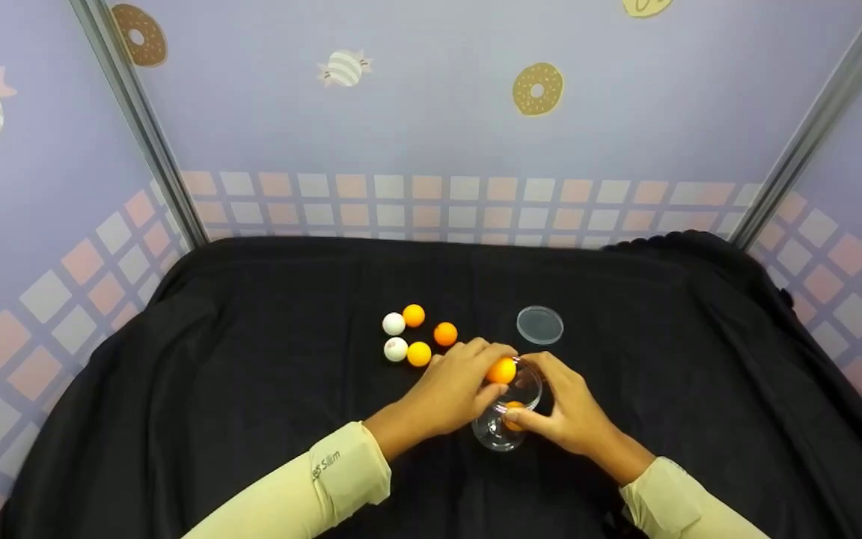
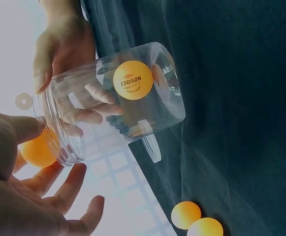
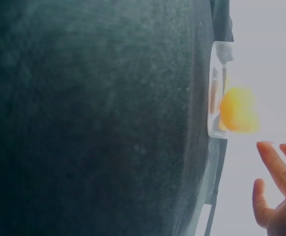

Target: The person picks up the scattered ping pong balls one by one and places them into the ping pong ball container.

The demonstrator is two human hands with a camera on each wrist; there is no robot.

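My left hand point(image 1: 455, 385) pinches an orange ping-pong ball point(image 1: 502, 370) at the mouth of a clear jar point(image 1: 497, 436). In the left wrist view this ball sits at the rim, between the thumb and fingers. Around the jar near its rim curls my right hand point(image 1: 569, 408), thumb on the near side. One orange ball point(image 2: 133, 80) printed "EDDISON" is inside the jar, toward its bottom. The jar looks tilted in the head view, its mouth away from me. The right wrist view shows the ball in the jar blurred and washed out.
Left of the jar lie two white balls, one point(image 1: 393, 323) behind the other, and three orange balls, among them one point(image 1: 445, 334) nearest the left hand. A clear round lid point(image 1: 540, 325) lies behind the jar. Black cloth point(image 1: 289, 359) covers the table, with patterned walls around.
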